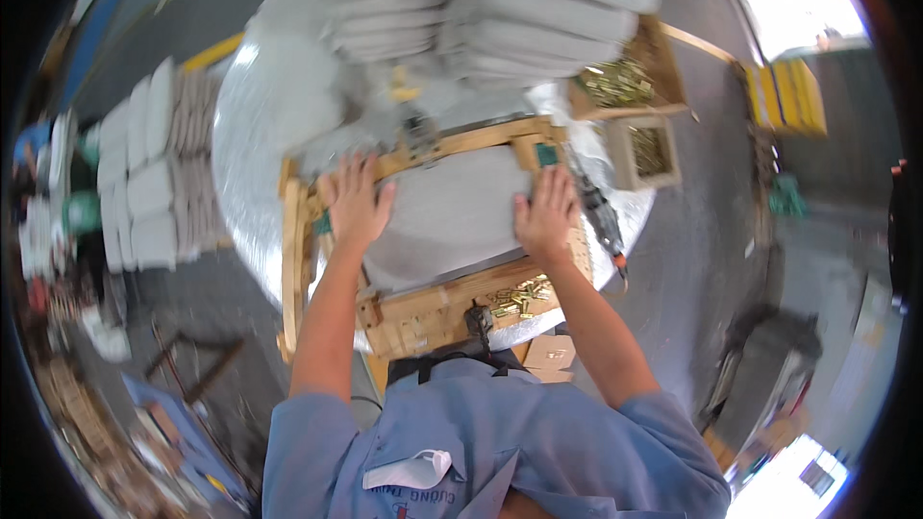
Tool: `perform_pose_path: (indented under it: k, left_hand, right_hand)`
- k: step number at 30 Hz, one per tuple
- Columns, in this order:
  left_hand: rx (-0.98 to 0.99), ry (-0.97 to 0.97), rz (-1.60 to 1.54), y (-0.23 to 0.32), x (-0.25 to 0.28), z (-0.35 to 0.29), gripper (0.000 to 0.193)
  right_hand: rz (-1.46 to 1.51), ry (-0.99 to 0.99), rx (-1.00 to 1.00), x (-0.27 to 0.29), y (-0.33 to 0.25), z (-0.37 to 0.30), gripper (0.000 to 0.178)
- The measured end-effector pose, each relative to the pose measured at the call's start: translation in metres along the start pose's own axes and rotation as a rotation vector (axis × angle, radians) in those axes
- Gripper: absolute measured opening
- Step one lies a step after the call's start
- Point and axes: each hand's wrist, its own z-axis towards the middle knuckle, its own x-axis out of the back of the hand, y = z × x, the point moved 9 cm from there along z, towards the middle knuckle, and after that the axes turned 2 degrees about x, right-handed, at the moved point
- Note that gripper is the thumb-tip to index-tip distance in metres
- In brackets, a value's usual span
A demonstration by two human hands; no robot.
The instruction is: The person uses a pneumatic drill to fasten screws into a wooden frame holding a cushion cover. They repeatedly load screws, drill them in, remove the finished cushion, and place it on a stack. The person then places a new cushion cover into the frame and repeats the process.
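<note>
A grey upholstered-looking panel [447,211] lies flat inside a wooden frame jig [418,317] on a round table. My left hand [356,207] rests at the panel's left edge, fingers stretched over the jig's rail and the thumb apart. Opposite it, my right hand [550,216] lies flat at the panel's right edge, fingers extended. Neither hand appears to grip anything. At the jig's far side is a metal toggle clamp [415,127]; a dark clamp [478,319] is at the near side. Small brass-coloured metal pieces [524,298] are scattered on the near rail.
A dark power tool [601,216] with an orange end lies right of the jig. Beyond it, a cardboard box [673,72] and a smaller box [623,159] hold brass-coloured pieces. Grey cushion-like pieces [548,14] are stacked at the far side; more stacks [149,183] stand left.
</note>
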Motion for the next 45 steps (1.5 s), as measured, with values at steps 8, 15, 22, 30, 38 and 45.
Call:
perform_pose_path:
  k: [8,15,22,30,38,45]
  left_hand:
    - [-0.107,0.103,-0.014,0.0,-0.001,-0.003,0.066]
    - [-0.169,0.056,-0.182,-0.002,0.004,-0.016,0.064]
    - [-0.633,0.225,-0.267,-0.016,-0.01,-0.039,0.061]
    - [-0.676,0.13,0.11,-0.024,-0.02,-0.08,0.063]
    - [-0.7,0.17,0.197,-0.021,-0.036,-0.085,0.062]
    - [-0.578,-0.084,0.136,-0.003,-0.005,-0.08,0.064]
  right_hand:
    - [0.135,-0.008,-0.187,0.031,0.0,-0.045,0.074]
    - [0.178,0.34,-0.532,0.022,-0.027,-0.302,0.068]
    - [0.388,0.166,-0.861,-0.055,-0.074,-0.408,0.065]
    - [0.261,0.153,-0.904,-0.073,-0.081,-0.401,0.071]
    - [0.274,-0.099,-0.928,-0.078,-0.075,-0.399,0.071]
    - [0.274,-0.117,-0.837,-0.077,-0.072,-0.396,0.079]
